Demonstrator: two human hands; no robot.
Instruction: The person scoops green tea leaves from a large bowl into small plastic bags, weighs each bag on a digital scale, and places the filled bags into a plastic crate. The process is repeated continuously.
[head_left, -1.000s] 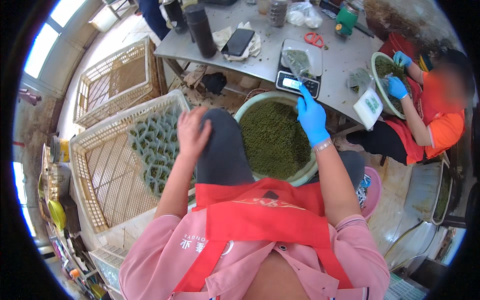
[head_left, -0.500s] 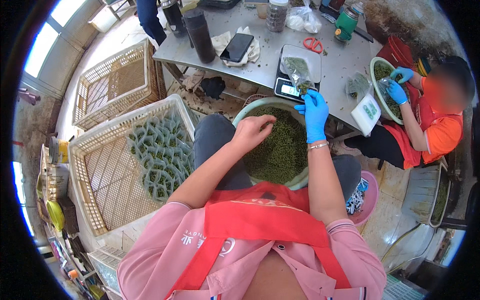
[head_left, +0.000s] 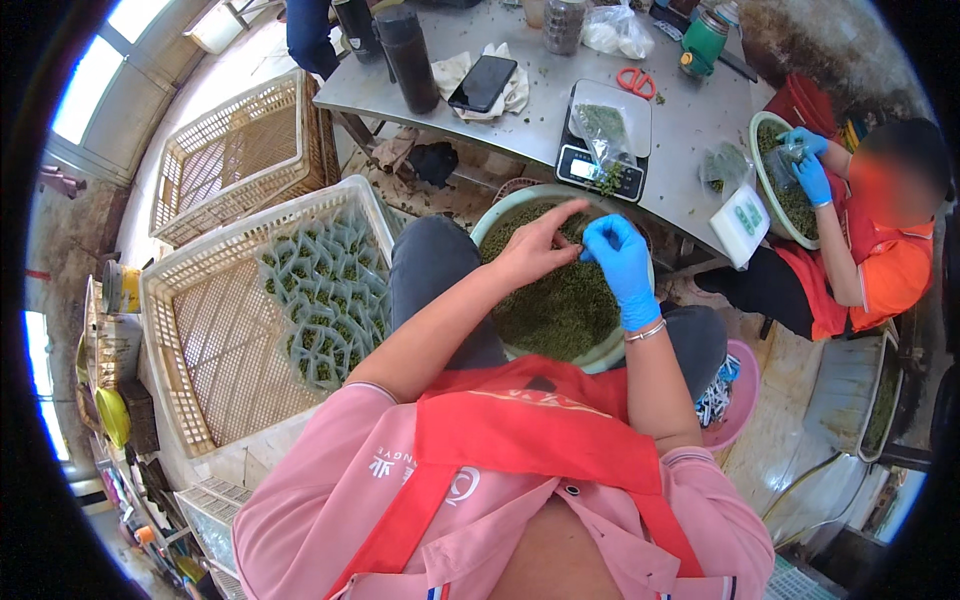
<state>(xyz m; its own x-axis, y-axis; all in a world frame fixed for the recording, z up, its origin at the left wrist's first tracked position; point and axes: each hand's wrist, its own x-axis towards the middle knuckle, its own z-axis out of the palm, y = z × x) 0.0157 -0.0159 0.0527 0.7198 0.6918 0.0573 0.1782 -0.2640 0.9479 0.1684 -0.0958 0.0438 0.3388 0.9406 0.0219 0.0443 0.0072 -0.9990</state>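
A round pale-green basin [head_left: 485,232] of small green peppercorn-like grains [head_left: 560,310] sits between my knees. Above it is my bare left hand [head_left: 540,248], with forefinger and thumb side spread apart and no object showing in it. My right hand [head_left: 620,260], in a blue glove, has its fingertips drawn together beside the left fingertips; what they pinch, if anything, is too small to make out. Just beyond the basin a digital scale [head_left: 635,180] carries an open clear bag [head_left: 605,125] partly filled with the green grains, some showing at its mouth.
At left, a cream plastic crate [head_left: 165,330] holds several filled clear bags [head_left: 325,300]; another crate [head_left: 235,150] stands behind. The metal table [head_left: 540,100] bears a phone [head_left: 483,83], red scissors [head_left: 636,84] and bottles. A co-worker [head_left: 850,230] handles a bag at right, near a pink basin [head_left: 742,395].
My right hand has left the bag's mouth on the scale and come back over the basin. The left hand has shifted right to meet it, its forefinger now stretched out.
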